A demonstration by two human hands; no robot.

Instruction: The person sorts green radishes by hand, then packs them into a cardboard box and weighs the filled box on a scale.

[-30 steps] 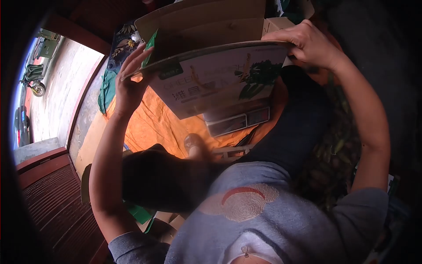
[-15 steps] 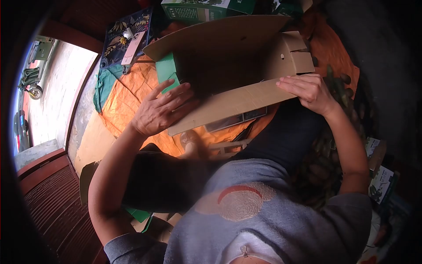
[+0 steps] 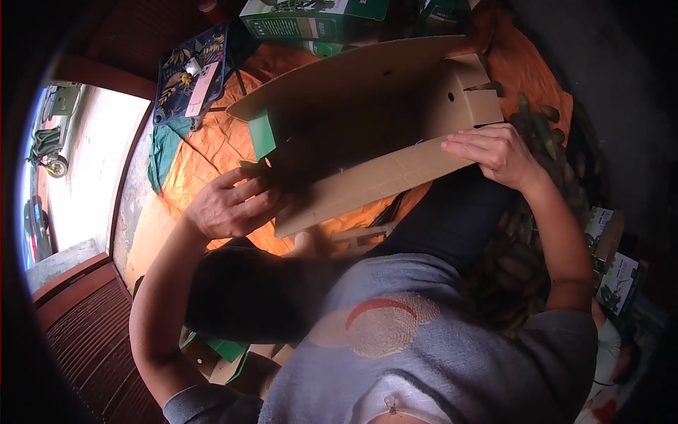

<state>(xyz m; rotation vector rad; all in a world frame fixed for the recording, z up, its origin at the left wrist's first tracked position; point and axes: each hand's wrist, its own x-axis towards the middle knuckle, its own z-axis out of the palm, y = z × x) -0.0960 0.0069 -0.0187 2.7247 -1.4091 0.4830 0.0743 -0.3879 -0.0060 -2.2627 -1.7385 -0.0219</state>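
A cardboard box (image 3: pixel 374 191), brown inside with a green outer face, stands open-topped in front of me. Its near long flap is folded out toward me. My right hand (image 3: pixel 498 152) pinches that flap at its right corner, fingers on top and thumb hidden beneath. At the box's left end, my left hand (image 3: pixel 236 205) has bent fingers closed on the side panel, just below a small green tab (image 3: pixel 261 134). Shadow partly hides those fingertips. The right end's tabs (image 3: pixel 484 106) stick up, with a small hole in the panel.
An orange sheet (image 3: pixel 201 169) lies under the box. Behind it are a green printed carton (image 3: pixel 311 21) and a patterned tray (image 3: pixel 173 85) with a pink phone (image 3: pixel 203 90). Dark roundish produce (image 3: pixel 515 265) is heaped at right, beside white-and-green cartons (image 3: pixel 618 283).
My left hand has moved down and left along the box's left end, its fingers now more bent. The box has tilted slightly, showing more of its inside. My right hand keeps its hold.
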